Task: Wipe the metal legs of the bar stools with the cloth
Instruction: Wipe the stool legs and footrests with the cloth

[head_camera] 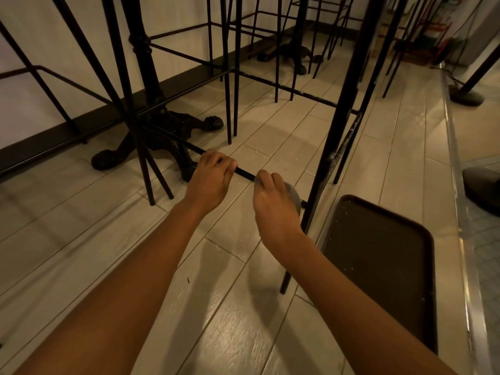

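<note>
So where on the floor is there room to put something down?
The bare tiles nearest you, between your forearms and left of them, are free. So is the patch past the crossbar, before the thin stool legs. It's crowded around the table base by the wall, and the tray fills the right side.

matt black metal stool rail [244,173]; grey cloth [293,193]; glossy tile floor [230,307].
</note>
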### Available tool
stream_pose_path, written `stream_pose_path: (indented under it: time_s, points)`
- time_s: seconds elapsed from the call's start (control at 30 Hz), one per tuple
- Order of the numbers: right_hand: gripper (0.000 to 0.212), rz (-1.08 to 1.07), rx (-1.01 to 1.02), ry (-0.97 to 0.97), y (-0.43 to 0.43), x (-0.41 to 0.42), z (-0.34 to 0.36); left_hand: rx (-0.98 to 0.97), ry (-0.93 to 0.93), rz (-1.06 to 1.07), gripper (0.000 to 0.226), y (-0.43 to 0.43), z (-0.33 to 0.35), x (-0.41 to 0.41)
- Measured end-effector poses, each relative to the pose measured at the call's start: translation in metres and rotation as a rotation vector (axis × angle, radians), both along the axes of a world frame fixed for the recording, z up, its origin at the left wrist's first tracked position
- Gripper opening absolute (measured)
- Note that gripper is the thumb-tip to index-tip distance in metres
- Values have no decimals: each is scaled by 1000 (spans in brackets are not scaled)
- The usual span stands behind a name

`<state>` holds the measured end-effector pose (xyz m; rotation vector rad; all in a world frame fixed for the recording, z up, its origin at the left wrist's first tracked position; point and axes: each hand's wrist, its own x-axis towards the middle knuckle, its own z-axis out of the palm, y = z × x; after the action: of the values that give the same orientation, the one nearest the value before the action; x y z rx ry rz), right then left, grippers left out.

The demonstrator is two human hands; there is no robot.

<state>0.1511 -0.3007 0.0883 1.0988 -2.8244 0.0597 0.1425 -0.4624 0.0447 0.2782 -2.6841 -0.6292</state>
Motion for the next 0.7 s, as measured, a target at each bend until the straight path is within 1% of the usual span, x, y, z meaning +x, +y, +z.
stream_pose_path:
  time_s: [0.07, 0.17, 0.2, 0.23, 0.3, 0.33, 0.4, 0.47, 0.6, 0.7]
  points:
    - [61, -50, 35, -2, 5, 9, -2, 3, 5, 4, 33, 1, 0, 1]
    - [74, -102, 74, -39, 15, 15, -1, 8, 15, 5, 32, 2, 2, 2]
    - [71, -96, 72, -55, 16, 14, 1, 8, 15, 5, 32, 3, 3, 2]
    - [65, -91, 57, -88, 16, 12, 4, 6, 16, 7, 31, 3, 4, 3]
    - [45, -106, -22, -198, 10, 4, 13, -10, 18, 11, 30, 6, 5, 3]
    - [39, -112, -49, -244, 7, 1, 16, -20, 16, 17, 30, 8, 6, 4]
    - [35, -110, -80, -284, 3, -2, 19, -39, 6, 19, 29, 11, 7, 4]
    - [35, -91, -74, -276, 7, -2, 18, -43, 4, 20, 30, 10, 7, 4]
    - [55, -53, 57, -192, 22, 3, 9, -18, 16, 39, 32, 11, 7, 4]
    - [47, -86, 59, -187, 16, -1, 8, -30, 17, 47, 32, 13, 7, 4]
